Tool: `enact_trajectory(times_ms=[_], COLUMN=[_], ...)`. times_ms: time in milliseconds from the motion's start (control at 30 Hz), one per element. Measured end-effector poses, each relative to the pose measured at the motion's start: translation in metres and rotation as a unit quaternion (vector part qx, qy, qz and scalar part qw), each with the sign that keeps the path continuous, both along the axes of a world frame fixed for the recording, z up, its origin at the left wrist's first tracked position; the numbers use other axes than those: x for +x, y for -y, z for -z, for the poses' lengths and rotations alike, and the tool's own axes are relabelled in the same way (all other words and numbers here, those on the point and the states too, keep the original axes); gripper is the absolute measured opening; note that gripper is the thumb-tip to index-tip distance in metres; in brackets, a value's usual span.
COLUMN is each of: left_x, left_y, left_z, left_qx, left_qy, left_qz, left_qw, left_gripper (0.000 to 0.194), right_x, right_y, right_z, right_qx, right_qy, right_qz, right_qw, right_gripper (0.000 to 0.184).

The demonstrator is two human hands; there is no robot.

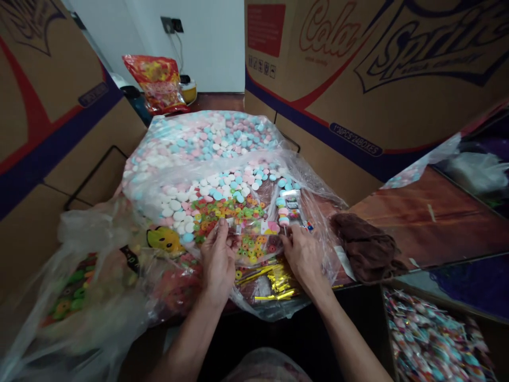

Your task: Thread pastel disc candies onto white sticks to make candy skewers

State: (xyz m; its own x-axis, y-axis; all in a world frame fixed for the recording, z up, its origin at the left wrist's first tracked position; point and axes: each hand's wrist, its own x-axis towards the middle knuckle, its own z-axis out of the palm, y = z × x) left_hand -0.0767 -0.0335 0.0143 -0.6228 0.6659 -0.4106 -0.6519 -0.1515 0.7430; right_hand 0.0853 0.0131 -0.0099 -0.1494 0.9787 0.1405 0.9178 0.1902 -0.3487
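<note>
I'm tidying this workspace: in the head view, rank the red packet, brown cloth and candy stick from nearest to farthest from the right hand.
1. Candy stick: held at the fingertips of the right hand.
2. Brown cloth: to that hand's right.
3. Red packet: far back on the left, beyond the candy pile.

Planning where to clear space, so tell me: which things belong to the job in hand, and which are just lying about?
Likely in the job:
left hand, pinching a clear wrapper
right hand, holding a candy stick
pastel candies
ring candies
gold strips
probably the wrapped pieces, lower right

Likely lying about:
brown cloth
red bag
cardboard boxes
</note>
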Motion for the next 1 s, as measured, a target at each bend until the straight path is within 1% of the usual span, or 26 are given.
enact_trajectory(times_ms=[33, 100, 133, 200, 267, 333, 400, 467, 600, 667, 833, 1000], left_x=[-0.002, -0.004, -0.004, -0.005, -0.004, -0.004, -0.002, 0.000, 0.004, 0.006, 0.007, 0.010], left_y=[-0.001, -0.002, -0.003, -0.005, -0.007, -0.009, -0.012, -0.015, -0.020, -0.020, -0.020, -0.021], left_z=[0.001, 0.002, 0.002, 0.003, 0.003, 0.002, 0.001, 0.000, 0.000, 0.001, 0.004, 0.005], left_qx=[-0.001, 0.000, 0.001, 0.006, 0.010, 0.020, 0.036, 0.047, 0.051, 0.056, 0.069, 0.080], left_qy=[0.012, 0.030, 0.036, 0.044, 0.046, 0.045, 0.046, 0.052, 0.059, 0.057, 0.041, -0.001], left_qz=[0.001, -0.001, -0.002, -0.004, -0.005, -0.003, -0.002, -0.011, -0.032, -0.033, -0.036, -0.037], left_qw=[1.000, 1.000, 0.999, 0.999, 0.999, 0.999, 0.998, 0.997, 0.996, 0.996, 0.996, 0.996], left_gripper=[0.036, 0.037, 0.037, 0.037, 0.035, 0.031, 0.026, 0.021, 0.017, 0.017, 0.021, 0.032], right_x=[-0.001, 0.000, 0.002, 0.012, 0.024, 0.037, 0.047, 0.054, 0.058, 0.057, 0.055, 0.061], right_y=[-0.001, -0.002, -0.002, -0.001, 0.003, 0.011, 0.023, 0.036, 0.061, 0.068, 0.070, 0.068], right_z=[0.001, 0.004, 0.005, 0.005, 0.003, -0.001, -0.005, -0.008, -0.014, -0.016, -0.022, -0.028], right_qx=[-0.009, -0.009, 0.003, 0.034, 0.053, 0.051, 0.042, 0.040, 0.074, 0.098, 0.143, 0.194], right_qy=[0.028, 0.022, -0.007, -0.103, -0.227, -0.340, -0.410, -0.440, -0.446, -0.435, -0.385, -0.298], right_qz=[0.010, 0.029, 0.038, 0.054, 0.065, 0.063, 0.058, 0.048, 0.002, -0.032, -0.098, -0.151], right_qw=[1.000, 0.999, 0.999, 0.993, 0.970, 0.937, 0.909, 0.896, 0.892, 0.895, 0.907, 0.922], right_gripper=[0.019, 0.023, 0.025, 0.026, 0.025, 0.024, 0.022, 0.018, 0.010, 0.012, 0.020, 0.023])
